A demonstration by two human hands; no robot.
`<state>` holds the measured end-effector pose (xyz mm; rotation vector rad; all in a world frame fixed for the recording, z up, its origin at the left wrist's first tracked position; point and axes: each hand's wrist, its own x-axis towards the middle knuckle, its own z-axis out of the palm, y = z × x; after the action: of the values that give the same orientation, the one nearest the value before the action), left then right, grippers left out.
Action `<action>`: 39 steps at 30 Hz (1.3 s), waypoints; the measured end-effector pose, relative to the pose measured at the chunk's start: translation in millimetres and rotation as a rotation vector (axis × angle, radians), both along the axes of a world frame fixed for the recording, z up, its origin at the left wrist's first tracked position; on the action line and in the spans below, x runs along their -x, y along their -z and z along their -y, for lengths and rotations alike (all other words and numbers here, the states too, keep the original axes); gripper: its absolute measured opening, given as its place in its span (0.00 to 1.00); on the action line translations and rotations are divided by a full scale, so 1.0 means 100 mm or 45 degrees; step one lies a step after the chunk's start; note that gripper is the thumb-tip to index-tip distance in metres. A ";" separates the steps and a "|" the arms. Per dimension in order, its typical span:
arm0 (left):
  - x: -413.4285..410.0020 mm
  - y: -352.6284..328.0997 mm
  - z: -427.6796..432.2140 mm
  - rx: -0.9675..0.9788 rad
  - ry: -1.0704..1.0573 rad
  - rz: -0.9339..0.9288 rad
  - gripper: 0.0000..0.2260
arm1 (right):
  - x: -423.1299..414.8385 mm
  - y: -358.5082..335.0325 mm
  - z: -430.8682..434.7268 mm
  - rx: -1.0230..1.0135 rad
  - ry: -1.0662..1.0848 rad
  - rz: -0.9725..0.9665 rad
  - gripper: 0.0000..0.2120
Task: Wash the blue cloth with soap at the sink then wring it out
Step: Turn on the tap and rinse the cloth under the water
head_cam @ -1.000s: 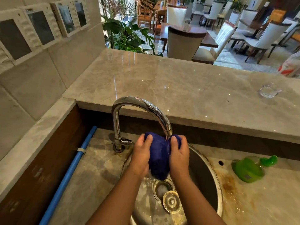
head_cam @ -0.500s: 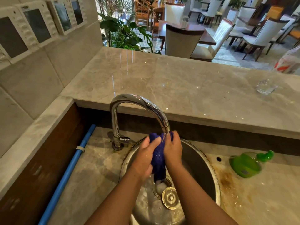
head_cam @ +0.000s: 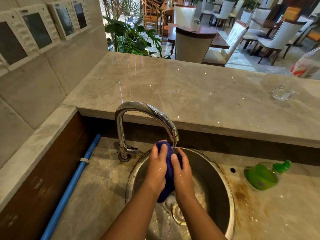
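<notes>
Blue cloth (head_cam: 168, 177): bunched between both hands over the sink (head_cam: 223, 184), beneath the faucet (head_cam: 147, 110) spout. Left hand (head_cam: 156, 170) and right hand (head_cam: 182, 174): fingers clasped around the cloth's sides.

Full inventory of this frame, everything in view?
blue cloth: 1, dark blue, bunched under the spout
sink: 1, steel, round, lower counter
faucet: 1, chrome, left-rear of sink
soap bottle: 1, green, on its side right of sink
pipe: 1, blue, lower counter's left edge
glass: 1, clear, upper counter, right
wall panels: at least 4, white, left wall
plastic bag: 1, white-red, right edge
hands: 2, left hand and right hand grip the cloth over the sink
</notes>
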<state>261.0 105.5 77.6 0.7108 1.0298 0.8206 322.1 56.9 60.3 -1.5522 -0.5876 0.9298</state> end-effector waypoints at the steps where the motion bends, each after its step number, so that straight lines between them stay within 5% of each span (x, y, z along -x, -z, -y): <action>1: 0.00 -0.01 0.00 -0.053 0.041 -0.004 0.11 | 0.00 0.00 0.00 0.010 -0.009 -0.034 0.24; 5: -0.02 0.04 -0.01 -0.243 0.053 -0.229 0.10 | 0.04 -0.02 -0.06 -0.024 0.042 0.152 0.22; 11: -0.08 0.03 -0.05 -0.109 -0.059 -0.174 0.13 | 0.07 -0.11 -0.19 -0.119 0.082 0.330 0.08; 17: -0.14 0.01 -0.08 0.004 -0.097 -0.166 0.14 | -0.02 -0.09 -0.28 -0.008 0.037 0.456 0.17; 21: -0.17 0.07 -0.08 0.083 -0.122 -0.142 0.13 | -0.09 -0.09 -0.32 0.099 -0.021 0.649 0.16; 28: -0.16 0.11 -0.04 0.142 -0.122 -0.141 0.11 | -0.13 0.03 -0.38 0.165 -0.033 0.584 0.13; 31: -0.15 0.06 -0.06 0.073 -0.056 -0.225 0.12 | -0.12 0.02 -0.34 0.140 -0.016 0.343 0.12; 37: 0.09 -0.08 -0.11 -0.395 0.208 -0.440 0.07 | -0.29 -0.01 -0.08 0.361 0.092 -1.101 0.24; 39: 0.12 -0.09 -0.11 -0.515 0.302 -0.510 0.10 | -0.31 -0.06 0.00 0.400 0.027 -1.216 0.24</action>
<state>248.6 116.8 86.2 1.3575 1.1163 0.6982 353.2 57.3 66.2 -1.1701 0.2680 1.6358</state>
